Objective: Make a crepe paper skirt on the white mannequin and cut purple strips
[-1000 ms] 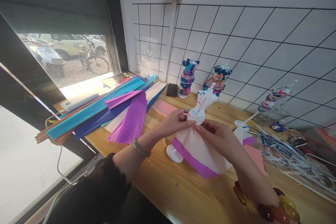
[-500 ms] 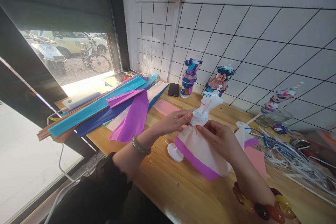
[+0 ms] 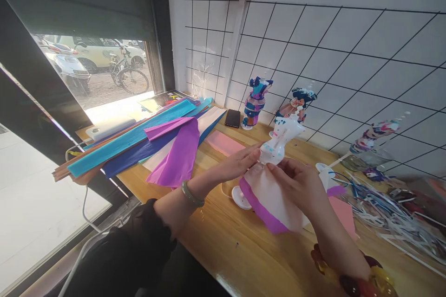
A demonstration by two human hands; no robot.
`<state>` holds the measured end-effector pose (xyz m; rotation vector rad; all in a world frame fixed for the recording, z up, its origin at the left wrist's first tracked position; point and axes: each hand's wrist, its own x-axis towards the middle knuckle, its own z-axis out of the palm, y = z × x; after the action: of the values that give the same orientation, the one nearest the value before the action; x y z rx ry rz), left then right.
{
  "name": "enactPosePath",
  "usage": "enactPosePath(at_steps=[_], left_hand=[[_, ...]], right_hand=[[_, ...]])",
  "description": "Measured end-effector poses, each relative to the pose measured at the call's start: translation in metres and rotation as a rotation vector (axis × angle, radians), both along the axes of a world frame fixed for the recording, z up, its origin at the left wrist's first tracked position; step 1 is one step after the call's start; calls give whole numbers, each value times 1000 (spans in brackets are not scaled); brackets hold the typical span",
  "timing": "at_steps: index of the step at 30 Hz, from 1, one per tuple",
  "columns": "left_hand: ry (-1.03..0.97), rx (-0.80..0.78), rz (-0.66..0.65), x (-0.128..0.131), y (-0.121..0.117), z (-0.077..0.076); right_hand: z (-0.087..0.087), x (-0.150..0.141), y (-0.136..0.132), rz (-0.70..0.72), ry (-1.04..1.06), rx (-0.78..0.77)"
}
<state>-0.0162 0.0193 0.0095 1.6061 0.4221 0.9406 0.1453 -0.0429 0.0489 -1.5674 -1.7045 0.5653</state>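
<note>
A small white mannequin (image 3: 278,141), flecked with pink and blue, tilts between my hands. A gathered paper skirt (image 3: 270,190), pale pink with a purple hem, hangs from its lower part. My left hand (image 3: 244,162) pinches the mannequin's hip at the skirt's top edge; some fingers are hidden behind it. On the other side my right hand (image 3: 296,178) presses thumb and fingers on the skirt's gathers. A white round base (image 3: 241,198) shows beneath the skirt on the left.
Strips of blue, purple and pink crepe paper (image 3: 177,148) lie at left. Dressed mannequins (image 3: 254,104) stand by the wire grid, near a black phone (image 3: 232,118). At right are a glass jar (image 3: 365,160) and a heap of white and blue strips (image 3: 390,218).
The view has shifted slightly. Both hands still hold the mannequin and skirt; the skirt's hem has swung and folded a little, and my left fingers have shifted at the waist.
</note>
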Motion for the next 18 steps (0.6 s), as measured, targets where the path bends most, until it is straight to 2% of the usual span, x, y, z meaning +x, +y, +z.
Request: enactPosePath(at_steps=[5, 9, 18], left_hand=[[-49, -342, -1, 7, 3, -9], [-134, -509, -57, 9, 2, -11], [-136, -475, -53, 7, -6, -4]], right_hand=[[-2, 4, 5, 13, 103, -61], [-4, 5, 6, 4, 83, -45], [-12, 5, 7, 3, 55, -47]])
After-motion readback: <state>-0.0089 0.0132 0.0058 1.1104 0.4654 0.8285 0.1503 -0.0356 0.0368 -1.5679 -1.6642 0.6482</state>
